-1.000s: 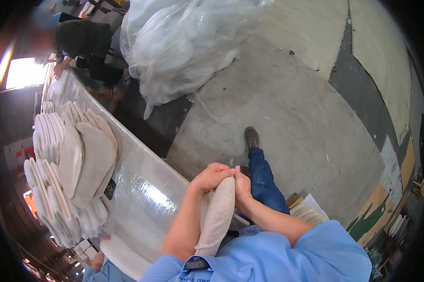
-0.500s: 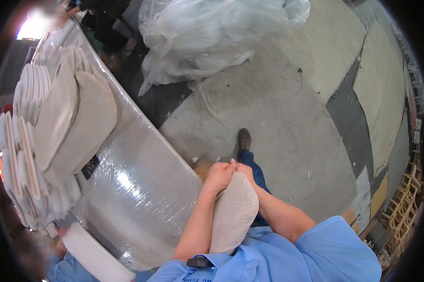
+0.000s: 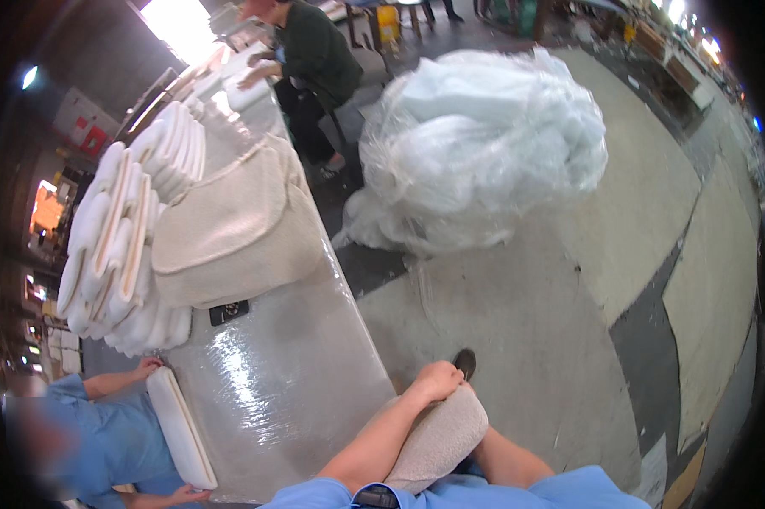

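Note:
A beige textured cushion cover (image 3: 442, 434) lies between my forearms, close to my body and away from the table. The fingers of my left hand (image 3: 439, 381) are closed at its far end. Most of my right hand is behind the cover; only my right forearm (image 3: 511, 456) shows clearly, so its fingers cannot be read. On the table to the left, more beige cushion covers (image 3: 234, 233) are piled flat beside stacked white foam pads (image 3: 115, 246).
The plastic-wrapped table (image 3: 289, 373) runs along my left, with a small black object (image 3: 229, 313) on it. A co-worker (image 3: 115, 433) at lower left holds a white pad (image 3: 181, 428). Another person (image 3: 315, 64) sits at the far end. A large clear bag of white filling (image 3: 493, 140) stands ahead.
The view has tipped upward, showing more of the room. My hands, together at the cover's far end before, now differ: the right has slipped behind the cover. The co-worker's pad is more visible.

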Action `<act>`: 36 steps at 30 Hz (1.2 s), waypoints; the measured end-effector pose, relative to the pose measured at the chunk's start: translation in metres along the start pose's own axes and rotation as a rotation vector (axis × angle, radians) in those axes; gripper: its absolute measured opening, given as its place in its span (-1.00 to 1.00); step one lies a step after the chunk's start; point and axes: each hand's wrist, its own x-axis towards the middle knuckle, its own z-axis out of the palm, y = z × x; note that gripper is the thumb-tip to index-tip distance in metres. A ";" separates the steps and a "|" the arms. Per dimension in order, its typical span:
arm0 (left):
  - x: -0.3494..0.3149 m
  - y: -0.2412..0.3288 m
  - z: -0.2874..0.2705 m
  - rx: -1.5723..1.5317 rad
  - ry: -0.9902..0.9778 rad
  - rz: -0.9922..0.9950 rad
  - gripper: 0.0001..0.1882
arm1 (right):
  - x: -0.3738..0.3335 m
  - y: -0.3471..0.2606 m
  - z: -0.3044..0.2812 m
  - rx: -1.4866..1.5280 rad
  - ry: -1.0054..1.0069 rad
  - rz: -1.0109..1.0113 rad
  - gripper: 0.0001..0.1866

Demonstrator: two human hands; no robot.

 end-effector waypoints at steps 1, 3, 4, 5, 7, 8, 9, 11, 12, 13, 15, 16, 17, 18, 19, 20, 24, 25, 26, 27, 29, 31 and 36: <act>0.008 0.014 -0.008 0.020 -0.040 0.052 -0.55 | 0.003 0.002 -0.009 0.049 0.015 -0.001 -0.62; 0.005 0.018 -0.023 -0.010 -0.122 -0.033 -0.52 | -0.001 -0.004 -0.017 0.058 0.000 0.027 -0.63; 0.003 0.022 -0.028 -0.019 -0.172 -0.073 -0.50 | -0.003 -0.006 -0.022 0.070 -0.002 0.040 -0.63; 0.005 0.008 -0.023 -0.048 -0.142 -0.027 -0.45 | -0.008 -0.008 -0.022 0.079 -0.015 0.051 -0.63; 0.014 -0.012 -0.014 -0.170 -0.163 0.051 -0.46 | -0.012 -0.010 -0.025 0.105 -0.011 0.073 -0.63; 0.015 -0.011 -0.016 -0.197 -0.186 0.031 -0.47 | -0.012 -0.010 -0.026 0.117 0.002 0.084 -0.63; 0.014 -0.010 -0.016 -0.223 -0.209 0.012 -0.48 | -0.011 -0.012 -0.028 0.126 0.013 0.093 -0.63; 0.016 -0.014 -0.014 -0.256 -0.223 0.002 -0.51 | -0.011 -0.016 -0.028 0.149 0.035 0.108 -0.63; 0.016 -0.016 -0.013 -0.261 -0.213 0.013 -0.52 | -0.011 -0.018 -0.026 0.163 0.046 0.111 -0.64; 0.016 -0.019 -0.010 -0.274 -0.205 0.026 -0.53 | -0.011 -0.018 -0.026 0.167 0.062 0.118 -0.64; 0.021 -0.024 -0.007 -0.245 -0.209 0.012 -0.55 | -0.009 -0.021 -0.025 0.189 0.094 0.110 -0.64; 0.020 -0.026 -0.006 -0.244 -0.215 0.026 -0.55 | -0.009 -0.023 -0.025 0.197 0.112 0.103 -0.64; 0.021 -0.028 -0.007 -0.244 -0.220 0.040 -0.55 | -0.008 -0.025 -0.027 0.207 0.132 0.096 -0.64; 0.023 -0.031 -0.008 -0.263 -0.261 0.032 -0.54 | -0.008 -0.027 -0.028 0.216 0.148 0.093 -0.64; 0.024 -0.033 -0.007 -0.268 -0.252 0.030 -0.54 | -0.008 -0.028 -0.027 0.223 0.166 0.089 -0.64; 0.025 -0.034 -0.005 -0.272 -0.243 0.028 -0.54 | -0.009 -0.029 -0.028 0.231 0.186 0.089 -0.64; 0.025 -0.040 -0.003 -0.314 -0.238 0.010 -0.54 | -0.007 -0.032 -0.027 0.245 0.238 0.096 -0.64; 0.024 -0.041 -0.004 -0.313 -0.232 0.012 -0.54 | -0.006 -0.033 -0.026 0.249 0.246 0.096 -0.65; 0.024 -0.043 -0.006 -0.328 -0.235 0.013 -0.54 | -0.005 -0.034 -0.026 0.255 0.251 0.090 -0.65; 0.024 -0.044 -0.006 -0.344 -0.238 0.015 -0.54 | -0.004 -0.036 -0.027 0.261 0.260 0.088 -0.65; 0.024 -0.047 -0.009 -0.350 -0.233 0.027 -0.54 | -0.002 -0.038 -0.027 0.282 0.266 0.074 -0.65; 0.023 -0.047 -0.011 -0.336 -0.222 0.056 -0.54 | -0.001 -0.042 -0.031 0.305 0.269 0.061 -0.65; 0.021 -0.049 -0.015 -0.386 -0.254 0.078 -0.53 | 0.004 -0.061 -0.042 0.397 0.314 -0.040 -0.65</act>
